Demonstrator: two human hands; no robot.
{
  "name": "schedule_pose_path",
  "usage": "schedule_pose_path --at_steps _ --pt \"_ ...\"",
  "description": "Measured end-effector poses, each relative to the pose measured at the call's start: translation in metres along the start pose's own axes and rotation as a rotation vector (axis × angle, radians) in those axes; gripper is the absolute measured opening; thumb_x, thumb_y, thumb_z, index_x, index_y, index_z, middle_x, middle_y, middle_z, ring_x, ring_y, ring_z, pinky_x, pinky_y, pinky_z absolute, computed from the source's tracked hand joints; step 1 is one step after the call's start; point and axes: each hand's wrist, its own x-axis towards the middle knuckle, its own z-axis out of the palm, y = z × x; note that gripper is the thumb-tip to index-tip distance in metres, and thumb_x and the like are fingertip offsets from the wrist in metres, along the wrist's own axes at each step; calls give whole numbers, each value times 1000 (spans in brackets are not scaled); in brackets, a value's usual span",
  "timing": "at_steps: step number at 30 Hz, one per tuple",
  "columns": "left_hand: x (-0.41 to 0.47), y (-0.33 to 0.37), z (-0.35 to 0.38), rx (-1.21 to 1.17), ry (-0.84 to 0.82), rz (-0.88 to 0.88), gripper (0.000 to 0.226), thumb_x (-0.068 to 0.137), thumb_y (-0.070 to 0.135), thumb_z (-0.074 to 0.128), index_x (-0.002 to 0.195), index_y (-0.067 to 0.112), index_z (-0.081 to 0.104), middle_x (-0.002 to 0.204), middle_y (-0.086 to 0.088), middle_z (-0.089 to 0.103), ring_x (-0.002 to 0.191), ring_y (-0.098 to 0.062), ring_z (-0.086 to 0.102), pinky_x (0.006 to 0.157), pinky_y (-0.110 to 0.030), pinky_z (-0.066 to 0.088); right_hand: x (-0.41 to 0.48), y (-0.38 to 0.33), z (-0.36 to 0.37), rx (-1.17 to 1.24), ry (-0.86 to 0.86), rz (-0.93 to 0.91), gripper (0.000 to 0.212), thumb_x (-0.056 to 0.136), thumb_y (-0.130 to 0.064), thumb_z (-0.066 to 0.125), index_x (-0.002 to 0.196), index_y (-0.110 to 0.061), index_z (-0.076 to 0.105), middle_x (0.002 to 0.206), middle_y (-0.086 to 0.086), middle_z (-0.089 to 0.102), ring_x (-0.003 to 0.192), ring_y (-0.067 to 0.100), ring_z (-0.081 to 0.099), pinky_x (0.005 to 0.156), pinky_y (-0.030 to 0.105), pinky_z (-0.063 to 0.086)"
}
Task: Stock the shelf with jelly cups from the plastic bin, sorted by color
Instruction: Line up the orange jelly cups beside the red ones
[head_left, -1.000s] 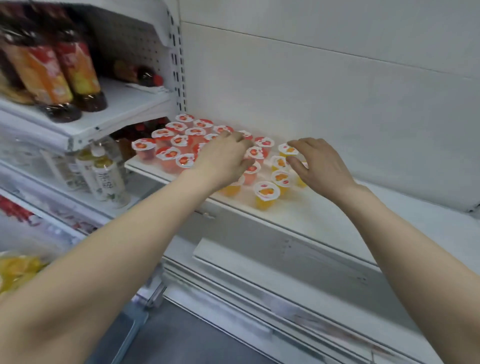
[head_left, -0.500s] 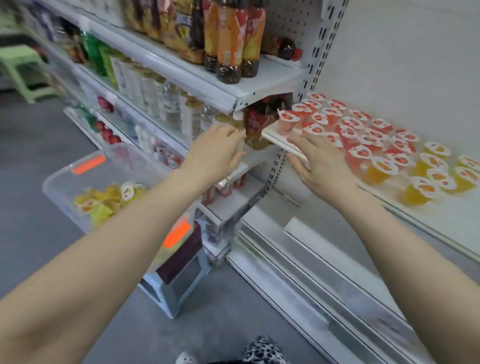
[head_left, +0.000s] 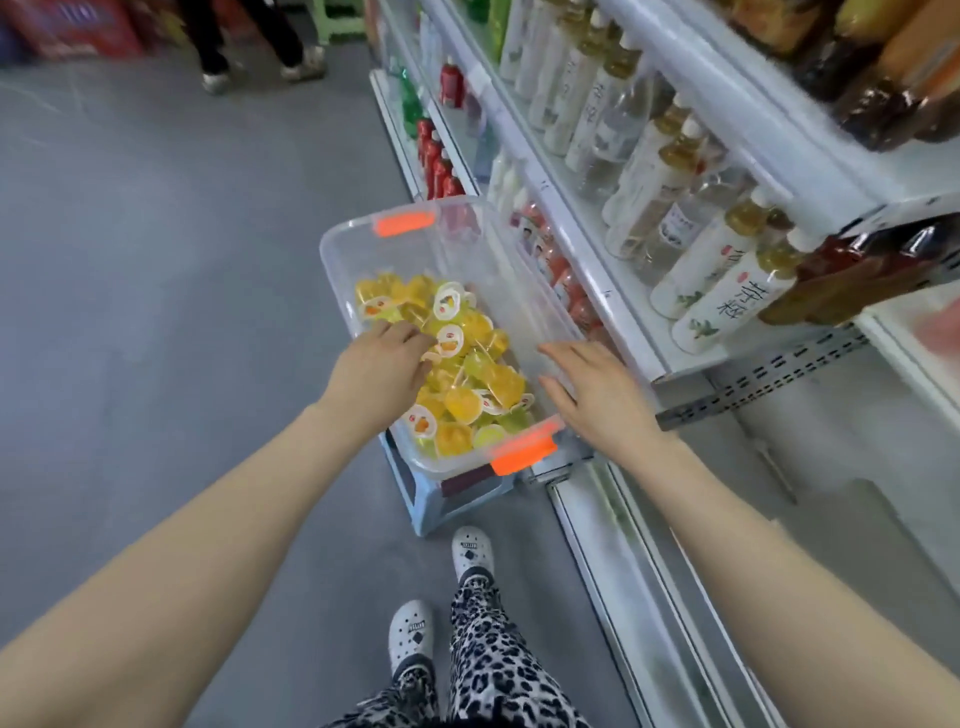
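A clear plastic bin (head_left: 467, 228) with orange latches sits on a pale blue stool beside the shelving. Inside lies a heap of yellow and green jelly cups (head_left: 462, 379) with white lids. My left hand (head_left: 382, 366) reaches into the bin from the left, fingers curled down onto the cups; whether it grips one is hidden. My right hand (head_left: 597, 395) hovers over the bin's right rim, fingers spread, holding nothing. The shelf with the stocked jelly cups is out of view except a blurred corner (head_left: 935, 327) at far right.
Shelves of drink bottles (head_left: 675, 171) run along the right. The stool (head_left: 441, 499) stands on grey floor. My feet in white clogs (head_left: 441, 597) are just below it. Another person's legs (head_left: 249, 47) stand at the far end of the aisle.
My view swung from the jelly shelf down to the bin. Both hands left the shelf and came down; the left now touches the cups, the right is over the bin's rim.
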Motion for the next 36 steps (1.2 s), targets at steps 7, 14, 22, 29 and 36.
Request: schedule_pose_path --at_steps 7,14,22,29,36 --pt "32 -41 28 21 24 -76 23 81 7 72 104 10 72 95 -10 69 88 -37 62 69 -41 56 86 17 63 58 -259 -28 52 90 -20 60 140 -18 46 132 7 55 117 29 54 97 42 46" --pt "90 -70 53 -3 105 -180 28 79 1 73 103 15 73 96 -6 69 92 -34 62 65 -35 53 166 32 122 -5 -455 16 56 87 -4 57 140 -17 40 134 13 51 116 33 53 96 45 47" --pt "100 -83 72 34 77 -214 30 78 4 74 106 15 72 99 -6 69 95 -33 61 79 -39 52 189 36 162 83 -485 178 54 95 -12 46 144 -20 23 123 17 58 103 38 60 88 50 52" --pt "101 -82 70 47 3 -230 27 86 13 68 113 15 69 107 -7 68 102 -33 59 85 -43 50 185 43 146 172 -421 76 40 93 -16 59 133 -17 51 129 10 58 111 31 58 96 43 47" --pt "101 -77 66 74 -70 -247 29 94 24 59 121 18 65 116 -6 65 111 -32 55 93 -42 44 156 41 116 175 -424 -42 33 91 -27 63 123 -22 55 123 4 60 113 26 54 90 39 46"
